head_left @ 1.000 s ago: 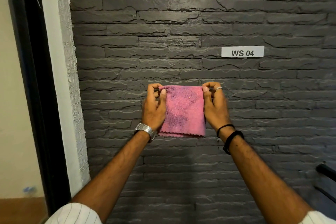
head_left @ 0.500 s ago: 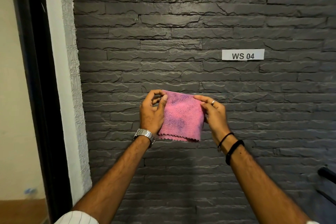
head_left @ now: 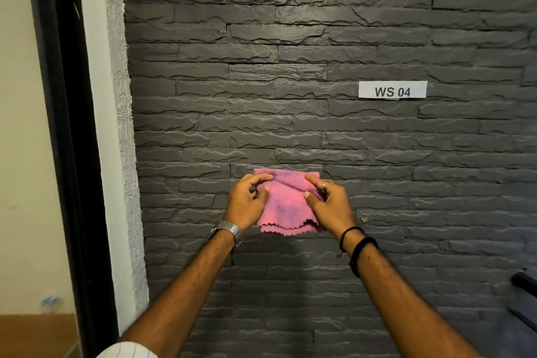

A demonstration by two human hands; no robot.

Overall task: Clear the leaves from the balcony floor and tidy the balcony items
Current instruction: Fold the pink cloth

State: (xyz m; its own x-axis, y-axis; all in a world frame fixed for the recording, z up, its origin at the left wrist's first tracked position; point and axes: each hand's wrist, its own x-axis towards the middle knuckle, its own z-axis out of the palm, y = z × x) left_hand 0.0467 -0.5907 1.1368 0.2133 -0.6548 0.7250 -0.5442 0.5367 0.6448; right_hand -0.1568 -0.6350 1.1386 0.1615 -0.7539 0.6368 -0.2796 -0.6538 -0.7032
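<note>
Pinching the folded pink microfiber cloth [head_left: 286, 206] at its upper corners, the left hand [head_left: 247, 203] and the right hand [head_left: 331, 203] are holding it up in front of the dark stone-clad wall [head_left: 290, 67], below and left of the "WS 04" label [head_left: 393, 89]; its scalloped edges are hanging downward.

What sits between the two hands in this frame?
In the head view, a folded pink cloth spans the gap; the left hand and right hand each pinch one side.

The pink cloth's [head_left: 286, 206] side edges are covered by both hands. A dark object [head_left: 524, 282] is cut off at right, unidentifiable.
</note>
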